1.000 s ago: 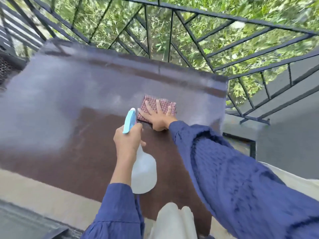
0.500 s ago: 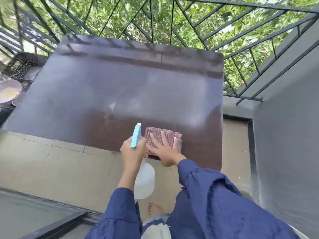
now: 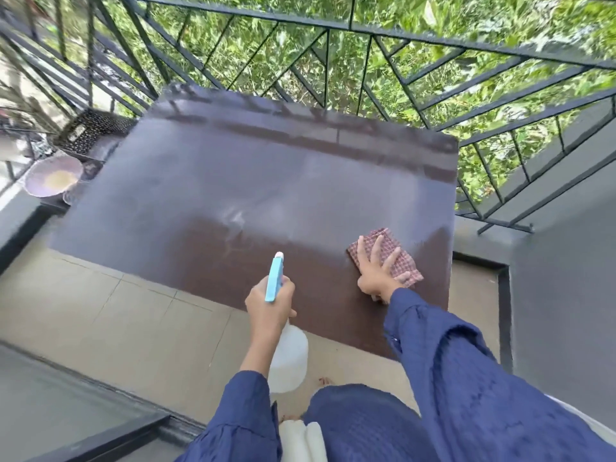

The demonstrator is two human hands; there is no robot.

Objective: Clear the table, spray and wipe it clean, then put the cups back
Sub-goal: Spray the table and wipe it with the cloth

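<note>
A dark brown table (image 3: 266,181) fills the middle of the view, its top bare and glossy with a wet smear near the front. My right hand (image 3: 375,268) presses flat, fingers spread, on a red checked cloth (image 3: 400,258) at the table's front right. My left hand (image 3: 270,301) grips the neck of a spray bottle (image 3: 288,358) with a light blue nozzle and a translucent white body, held over the table's front edge. No cups show on the table.
A black metal railing (image 3: 350,25) with greenery behind runs along the far side. At the left stand a black mesh basket (image 3: 90,131) and a purple bowl (image 3: 53,176) on a low surface. A grey wall (image 3: 566,278) rises at the right. Beige floor tiles (image 3: 100,311) lie in front.
My right hand has slid the cloth from beside the spray bottle out to the right across the table's front. The camera has pulled back. The left hand keeps hold of the bottle.
</note>
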